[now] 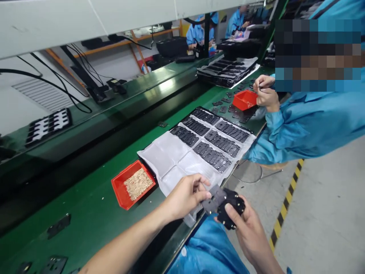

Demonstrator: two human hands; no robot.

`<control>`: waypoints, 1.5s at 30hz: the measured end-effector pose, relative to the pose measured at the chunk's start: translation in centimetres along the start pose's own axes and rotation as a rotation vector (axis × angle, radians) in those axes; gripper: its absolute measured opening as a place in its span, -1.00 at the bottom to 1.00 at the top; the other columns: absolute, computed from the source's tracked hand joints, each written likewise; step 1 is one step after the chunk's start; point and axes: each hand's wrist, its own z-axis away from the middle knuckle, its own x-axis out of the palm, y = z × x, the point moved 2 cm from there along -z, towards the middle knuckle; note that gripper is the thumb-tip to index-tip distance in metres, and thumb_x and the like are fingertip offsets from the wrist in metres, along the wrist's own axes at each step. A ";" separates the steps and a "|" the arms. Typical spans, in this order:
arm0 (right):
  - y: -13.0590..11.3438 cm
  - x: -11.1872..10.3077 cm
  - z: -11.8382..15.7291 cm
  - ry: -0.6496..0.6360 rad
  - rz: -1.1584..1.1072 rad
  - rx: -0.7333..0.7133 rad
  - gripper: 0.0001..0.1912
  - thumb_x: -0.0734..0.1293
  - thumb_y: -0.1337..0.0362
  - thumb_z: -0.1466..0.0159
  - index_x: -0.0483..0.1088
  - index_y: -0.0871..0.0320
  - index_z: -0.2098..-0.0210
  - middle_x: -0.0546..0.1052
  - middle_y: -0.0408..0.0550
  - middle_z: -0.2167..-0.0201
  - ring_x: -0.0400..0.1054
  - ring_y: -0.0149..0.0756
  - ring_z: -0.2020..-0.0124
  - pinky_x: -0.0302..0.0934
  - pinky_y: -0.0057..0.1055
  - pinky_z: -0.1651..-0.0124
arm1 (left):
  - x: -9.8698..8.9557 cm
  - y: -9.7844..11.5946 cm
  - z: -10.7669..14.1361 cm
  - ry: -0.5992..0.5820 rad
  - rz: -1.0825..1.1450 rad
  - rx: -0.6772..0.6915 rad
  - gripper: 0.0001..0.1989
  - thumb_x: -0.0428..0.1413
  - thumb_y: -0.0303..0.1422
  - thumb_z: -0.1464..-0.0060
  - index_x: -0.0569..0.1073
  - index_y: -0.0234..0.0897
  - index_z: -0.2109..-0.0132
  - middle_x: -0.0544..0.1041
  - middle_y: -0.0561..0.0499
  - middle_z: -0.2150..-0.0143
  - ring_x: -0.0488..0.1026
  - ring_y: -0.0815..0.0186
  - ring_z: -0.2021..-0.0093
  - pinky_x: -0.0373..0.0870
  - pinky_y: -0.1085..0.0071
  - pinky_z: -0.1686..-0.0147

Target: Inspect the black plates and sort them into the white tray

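Note:
My right hand grips several flat black plastic parts in a fanned bunch, its thumb lying across them. One greyer flat part sticks out to the left of the bunch. At that part's left edge is my left hand, thumb and fingers drawn together in a pinch; whatever lies between the fingertips is too small to make out. Just beyond both hands lies a black tray lined with a white sheet, with rows of similar black parts in several of its sections.
A red bin of small brass-coloured pieces stands left of the tray on the green bench. Loose black parts lie at lower left. On the right, a co-worker's hands work beside another red bin. Stacked trays stand behind.

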 end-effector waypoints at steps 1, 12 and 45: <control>-0.5 -0.7 -0.3 0.051 -0.009 -0.017 -0.48 0.64 0.00 -0.16 0.47 0.08 0.03 0.67 -0.02 0.19 0.61 -0.17 0.28 0.58 -0.25 0.25 | 0.2 -0.3 -1.2 0.033 -0.060 0.010 -0.85 0.27 -0.39 -0.17 0.51 -0.31 0.12 0.55 0.06 0.39 0.47 0.36 0.40 0.36 0.48 0.36; -1.2 -3.0 -2.1 0.187 -0.010 -0.065 -0.48 0.66 -0.01 -0.09 0.49 0.09 0.11 0.70 -0.03 0.24 0.65 -0.14 0.28 0.59 -0.27 0.26 | 0.3 -2.4 -7.2 0.099 -0.435 -0.057 -0.70 0.14 -0.46 -0.25 0.45 -0.27 0.49 0.52 0.00 0.49 0.52 0.25 0.35 0.42 0.37 0.21; 0.1 -2.9 -2.7 0.121 0.045 0.021 -0.53 0.63 0.02 -0.17 0.48 0.05 0.06 0.71 -0.04 0.26 0.65 -0.12 0.28 0.60 -0.21 0.24 | -1.0 -2.6 -8.8 -0.120 -0.257 -0.276 -0.71 0.10 -0.80 0.09 0.47 -0.35 0.33 0.48 0.16 0.55 0.47 0.42 0.53 0.48 0.52 0.42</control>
